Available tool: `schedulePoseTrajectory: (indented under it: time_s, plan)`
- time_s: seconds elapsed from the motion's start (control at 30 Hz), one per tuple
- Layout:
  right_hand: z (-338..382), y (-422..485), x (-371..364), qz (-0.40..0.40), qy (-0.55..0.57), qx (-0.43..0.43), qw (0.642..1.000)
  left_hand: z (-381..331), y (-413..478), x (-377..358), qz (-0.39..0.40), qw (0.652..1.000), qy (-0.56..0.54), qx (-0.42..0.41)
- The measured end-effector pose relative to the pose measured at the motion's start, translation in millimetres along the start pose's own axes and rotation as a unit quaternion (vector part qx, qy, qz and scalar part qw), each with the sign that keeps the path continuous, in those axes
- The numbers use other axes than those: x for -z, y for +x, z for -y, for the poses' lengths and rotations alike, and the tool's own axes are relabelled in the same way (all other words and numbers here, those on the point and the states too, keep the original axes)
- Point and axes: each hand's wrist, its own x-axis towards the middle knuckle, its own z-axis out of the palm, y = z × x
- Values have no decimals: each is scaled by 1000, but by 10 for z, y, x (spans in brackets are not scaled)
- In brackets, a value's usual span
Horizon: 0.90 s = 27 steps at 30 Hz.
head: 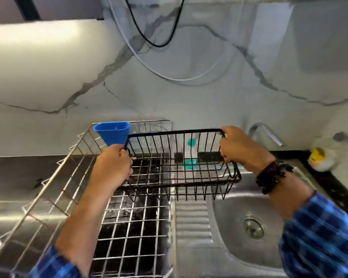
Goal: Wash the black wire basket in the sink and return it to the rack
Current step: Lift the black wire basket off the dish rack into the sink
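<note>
We see the black wire rectangular basket (181, 167) held in the air by both hands, one at each short end. Its long axis runs left to right across the view and sits close to level, and its open top seems to face upward. The left hand (113, 165) has its fingers curled round the wires of the left end. The right hand (239, 145) grips the top rim and the end wires on the right. A dark beaded bracelet (273, 175) sits on the right wrist.

The basket's left end hangs over the silver wire dish rack (48, 187), and its right end reaches over the ribbed edge of the stainless steel sink (229, 227). We cannot tell whether its underside touches the rack.

A blue plastic funnel (113, 133) stands in the rack's far part, just behind the left hand. The curved metal tap (265, 133) rises behind the right hand. Through the basket's wires we make out a clear bottle with a teal label (191, 155) against the marbled wall (169, 97).
</note>
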Motion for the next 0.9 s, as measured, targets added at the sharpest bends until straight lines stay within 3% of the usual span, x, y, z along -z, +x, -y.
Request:
schedulePoseTrajectory:
  time_s: [0.13,0.4,0.67,0.9]
  plan:
    - [-533,-11,538,32,73,2,997,-337,-280,-550,0,1000,-5,2]
    - [-1638,-18,1432,59,75,-38,995,-823,-683,-1848,52,998,28,-2]
    - [-2810,141,1356,-44,97,-195,975,-573,-815,-3111,131,990,20,50]
    - [-3655,254,1142,12,94,-274,957,-32,-872,-3979,137,983,-3,121]
